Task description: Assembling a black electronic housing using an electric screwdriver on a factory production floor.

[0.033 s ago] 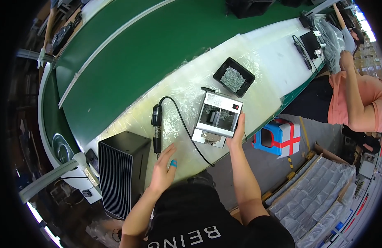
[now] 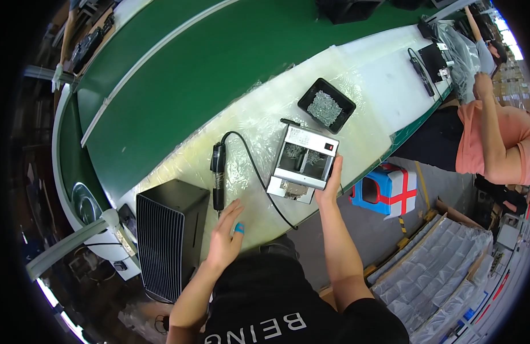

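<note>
A silver and black screw feeder point(image 2: 302, 159) stands on the bench, small screws lying loose in its open middle well. My right hand point(image 2: 331, 184) grips its right side, the thumb along the edge and the other fingers mostly hidden. My left hand point(image 2: 226, 234) is open and holds nothing, with a blue band round one finger. Just beyond its fingertips lies a black electric screwdriver point(image 2: 218, 178), whose cord curves round toward the feeder's near side. Behind the feeder sits a black tray point(image 2: 345, 116) filled with small metal screws.
A black ribbed metal case point(image 2: 167, 241) stands at the left. Past the film-covered mat point(image 2: 253, 123) runs a green conveyor point(image 2: 190, 92). To the right are a blue and white stool point(image 2: 391, 192), a co-worker in an orange shirt point(image 2: 494, 137), and a carton of plastic-wrapped parts point(image 2: 434, 269).
A grey bar inside the feeder's well has shifted position. My hands, the screwdriver and the tray stay practically where they were.
</note>
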A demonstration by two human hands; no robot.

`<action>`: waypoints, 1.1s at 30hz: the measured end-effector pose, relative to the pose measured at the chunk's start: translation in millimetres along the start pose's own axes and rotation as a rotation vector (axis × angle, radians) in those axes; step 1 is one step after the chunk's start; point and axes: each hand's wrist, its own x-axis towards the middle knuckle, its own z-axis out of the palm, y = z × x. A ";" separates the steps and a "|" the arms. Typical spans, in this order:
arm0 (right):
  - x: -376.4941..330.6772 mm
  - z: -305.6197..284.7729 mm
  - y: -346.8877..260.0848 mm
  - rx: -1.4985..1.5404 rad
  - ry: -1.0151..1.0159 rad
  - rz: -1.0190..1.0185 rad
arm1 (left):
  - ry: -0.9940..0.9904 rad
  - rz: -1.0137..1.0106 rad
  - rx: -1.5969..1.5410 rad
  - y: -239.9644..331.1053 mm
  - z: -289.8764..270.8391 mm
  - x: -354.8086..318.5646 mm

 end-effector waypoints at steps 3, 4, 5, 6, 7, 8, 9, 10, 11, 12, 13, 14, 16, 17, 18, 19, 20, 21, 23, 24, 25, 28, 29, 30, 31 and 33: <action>-1.8 -8.4 3.8 0.061 0.035 0.010 | 0.058 0.057 0.100 -5.5 -14.0 -11.5; -0.6 -14.0 4.8 0.063 0.032 0.028 | 0.079 0.029 0.082 -7.0 -18.9 -11.6; -0.8 -17.8 6.7 0.065 0.032 0.045 | 0.080 0.019 0.079 -8.7 -23.5 -11.8; -0.7 -24.1 13.9 -0.033 0.128 0.070 | 0.084 0.007 0.074 -9.7 -27.6 -11.1; 3.2 -38.2 27.9 -0.039 0.129 0.074 | 0.089 -0.006 0.070 -10.4 -31.2 -11.0; 3.4 -39.2 37.0 -0.047 0.082 0.028 | 0.127 0.079 0.139 -11.0 -35.2 -12.8; 2.1 -42.2 43.5 -0.054 0.034 -0.019 | 0.127 0.068 0.137 -10.3 -42.1 -16.5; -3.2 -50.4 43.1 -0.257 0.101 -0.057 | 0.183 0.206 0.237 -8.3 -51.2 -21.0; -5.5 -47.0 43.0 -0.263 0.100 -0.050 | 0.238 0.346 0.338 -6.8 -59.8 -25.3; -6.0 -42.4 43.1 -0.186 0.060 -0.044 | 0.322 0.371 0.384 -5.7 -66.4 -29.7; -6.7 -39.8 44.3 -0.109 0.021 -0.038 | 0.379 0.393 0.509 -6.8 -76.4 -36.6; -4.9 -42.6 45.7 -0.231 0.004 -0.105 | 0.448 0.402 0.543 -8.0 -86.9 -38.6; -2.4 -60.1 55.7 -0.339 0.114 -0.176 | 0.558 0.317 0.604 -7.1 -103.6 -38.6; 3.6 -70.0 58.4 -0.325 0.082 -0.185 | 0.612 0.217 0.637 -6.8 -112.0 -34.8; 5.5 -65.3 48.0 -0.289 0.067 -0.122 | 0.629 0.046 0.723 -8.4 -119.0 -35.8; 9.2 -60.5 35.1 -0.252 0.052 -0.060 | 0.676 -0.073 0.711 -14.7 -124.0 -35.1; 18.6 -74.0 24.0 -0.384 -0.032 -0.205 | 0.709 -0.138 0.717 -24.1 -129.5 -37.5; 5.9 -56.1 15.1 -0.380 -0.051 -0.199 | 0.749 -0.217 0.732 -37.7 -135.5 -44.9; -39.3 9.6 -20.9 -0.766 0.230 -0.776 | 0.741 -0.336 0.625 -67.4 -142.6 -61.5; -61.4 25.7 -21.7 -0.694 -0.057 -0.799 | 0.672 -0.445 0.713 -70.6 -141.0 -59.1; -82.7 41.6 -12.8 -0.614 -0.341 -0.813 | 0.734 -0.375 0.659 -74.6 -141.5 -56.8; -124.0 109.7 53.0 -1.089 -0.631 -0.573 | 0.737 -0.355 0.642 -79.6 -141.9 -59.5; -117.5 123.1 81.8 -1.249 -0.536 -0.327 | 0.728 -0.327 0.624 -79.2 -140.9 -54.8; -111.6 135.5 107.9 -1.349 -0.432 -0.370 | 0.671 -0.379 0.630 -71.4 -141.2 -52.9; -104.6 143.6 127.0 -1.446 -0.322 -0.413 | 0.686 -0.375 0.624 -68.4 -139.9 -52.7; -86.7 149.3 147.7 -1.417 -0.320 -0.349 | 0.639 -0.338 0.619 -60.7 -137.3 -53.9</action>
